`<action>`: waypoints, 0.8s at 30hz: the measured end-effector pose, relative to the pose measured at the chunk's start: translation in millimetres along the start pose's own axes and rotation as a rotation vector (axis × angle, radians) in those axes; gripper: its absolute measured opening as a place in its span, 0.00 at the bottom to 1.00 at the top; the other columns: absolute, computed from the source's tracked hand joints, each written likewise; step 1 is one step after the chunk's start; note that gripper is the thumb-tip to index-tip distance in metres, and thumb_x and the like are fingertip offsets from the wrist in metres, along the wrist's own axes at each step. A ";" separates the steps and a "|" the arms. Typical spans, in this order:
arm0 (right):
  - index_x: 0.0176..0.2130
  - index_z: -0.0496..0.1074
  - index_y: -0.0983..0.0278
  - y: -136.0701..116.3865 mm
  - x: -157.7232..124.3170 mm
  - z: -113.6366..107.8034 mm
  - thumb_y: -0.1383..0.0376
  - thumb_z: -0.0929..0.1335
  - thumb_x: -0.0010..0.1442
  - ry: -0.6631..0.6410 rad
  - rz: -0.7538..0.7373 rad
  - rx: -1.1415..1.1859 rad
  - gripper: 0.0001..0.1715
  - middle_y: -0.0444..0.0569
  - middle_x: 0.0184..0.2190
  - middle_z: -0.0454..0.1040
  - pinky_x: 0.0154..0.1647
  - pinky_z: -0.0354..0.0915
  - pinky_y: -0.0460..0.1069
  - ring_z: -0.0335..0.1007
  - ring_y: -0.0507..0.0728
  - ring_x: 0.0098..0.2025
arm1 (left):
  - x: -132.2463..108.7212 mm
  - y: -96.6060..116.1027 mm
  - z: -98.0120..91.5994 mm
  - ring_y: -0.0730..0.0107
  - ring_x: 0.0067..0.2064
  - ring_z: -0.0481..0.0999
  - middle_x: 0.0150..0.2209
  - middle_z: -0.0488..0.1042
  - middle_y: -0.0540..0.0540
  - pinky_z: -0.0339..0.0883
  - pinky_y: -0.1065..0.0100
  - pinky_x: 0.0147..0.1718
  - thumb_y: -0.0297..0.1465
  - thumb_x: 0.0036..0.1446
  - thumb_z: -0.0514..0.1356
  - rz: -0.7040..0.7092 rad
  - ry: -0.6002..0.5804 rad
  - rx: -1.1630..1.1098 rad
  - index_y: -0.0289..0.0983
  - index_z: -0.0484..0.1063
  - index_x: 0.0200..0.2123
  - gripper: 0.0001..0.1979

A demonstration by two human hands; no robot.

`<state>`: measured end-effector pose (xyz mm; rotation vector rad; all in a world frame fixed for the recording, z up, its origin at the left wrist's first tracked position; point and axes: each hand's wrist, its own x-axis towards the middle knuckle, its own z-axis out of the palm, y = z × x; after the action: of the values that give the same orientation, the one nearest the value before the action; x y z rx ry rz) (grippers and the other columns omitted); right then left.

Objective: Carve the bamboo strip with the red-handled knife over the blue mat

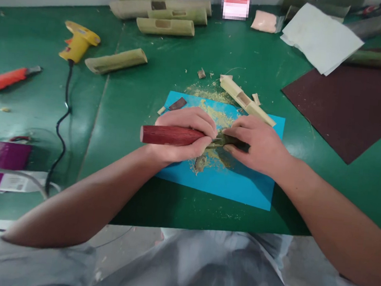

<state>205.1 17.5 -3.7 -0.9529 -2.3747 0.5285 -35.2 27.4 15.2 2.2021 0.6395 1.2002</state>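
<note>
My left hand [184, 133] is closed around a carving tool with a dark red wooden handle [167, 135], which lies level and points right. My right hand [255, 144] is closed on a small dark green bamboo piece [233, 142], and the tool's tip meets it between my two hands. Both hands work over a blue sheet [240, 183] strewn with pale shavings [213, 111]. A pale carved bamboo strip [245, 101] with a rectangular slot lies just beyond my right hand.
Several green bamboo sections [166, 14] lie at the back of the green table [142, 81], one more [116, 61] nearer. A yellow glue gun [77, 42] with a black cord and an orange cutter [5, 80] are left. Dark sandpaper [350, 108] and white paper [320, 36] sit right.
</note>
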 end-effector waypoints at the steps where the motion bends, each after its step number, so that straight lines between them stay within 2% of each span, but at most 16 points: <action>1: 0.46 0.80 0.62 -0.1 -0.1 0.2 0.59 0.68 0.66 0.000 0.001 0.001 0.13 0.54 0.42 0.79 0.48 0.68 0.57 0.72 0.62 0.46 | 1.0 -1.5 -0.6 0.63 0.35 0.83 0.37 0.83 0.48 0.78 0.59 0.35 0.30 0.57 0.69 0.018 -0.014 -0.015 0.43 0.81 0.37 0.04; 5: 0.46 0.79 0.61 -0.9 -0.6 0.7 0.61 0.68 0.66 0.004 0.006 0.009 0.12 0.54 0.42 0.79 0.48 0.68 0.57 0.72 0.62 0.46 | 5.8 -6.5 0.2 0.62 0.32 0.82 0.35 0.83 0.48 0.78 0.58 0.30 0.31 0.57 0.69 0.153 -0.057 -0.048 0.44 0.80 0.37 0.04; 8: 0.46 0.79 0.63 -0.9 -0.4 0.7 0.61 0.68 0.66 0.010 -0.008 0.009 0.13 0.55 0.43 0.79 0.48 0.68 0.57 0.72 0.63 0.46 | 8.7 -5.0 2.3 0.65 0.35 0.82 0.35 0.82 0.50 0.78 0.60 0.33 0.29 0.58 0.67 0.091 -0.081 -0.002 0.44 0.79 0.36 0.04; 10: 0.46 0.79 0.64 -0.9 0.0 0.5 0.60 0.68 0.67 0.006 -0.015 0.006 0.14 0.55 0.42 0.79 0.47 0.67 0.57 0.72 0.63 0.45 | 10.1 -3.4 3.3 0.67 0.35 0.82 0.35 0.82 0.51 0.78 0.61 0.35 0.28 0.59 0.67 0.074 -0.056 0.007 0.44 0.78 0.35 0.04; 16: 0.44 0.78 0.63 -1.5 1.0 0.3 0.60 0.67 0.66 -0.004 -0.006 0.004 0.13 0.54 0.41 0.77 0.46 0.67 0.57 0.71 0.62 0.44 | 12.8 -1.9 5.0 0.68 0.34 0.82 0.34 0.82 0.50 0.77 0.64 0.33 0.25 0.57 0.68 0.088 -0.067 -0.044 0.42 0.77 0.34 0.05; 24: 0.45 0.78 0.62 -1.0 0.8 0.2 0.60 0.67 0.67 0.005 -0.006 0.010 0.12 0.55 0.41 0.78 0.47 0.68 0.58 0.72 0.63 0.45 | 4.4 -4.2 9.9 0.72 0.31 0.80 0.31 0.80 0.51 0.76 0.66 0.32 0.24 0.58 0.65 0.103 0.068 -0.026 0.41 0.77 0.32 0.06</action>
<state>203.9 17.4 -3.0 -0.9411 -2.3675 0.5342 -25.2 31.0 10.6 2.2034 0.5404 1.3331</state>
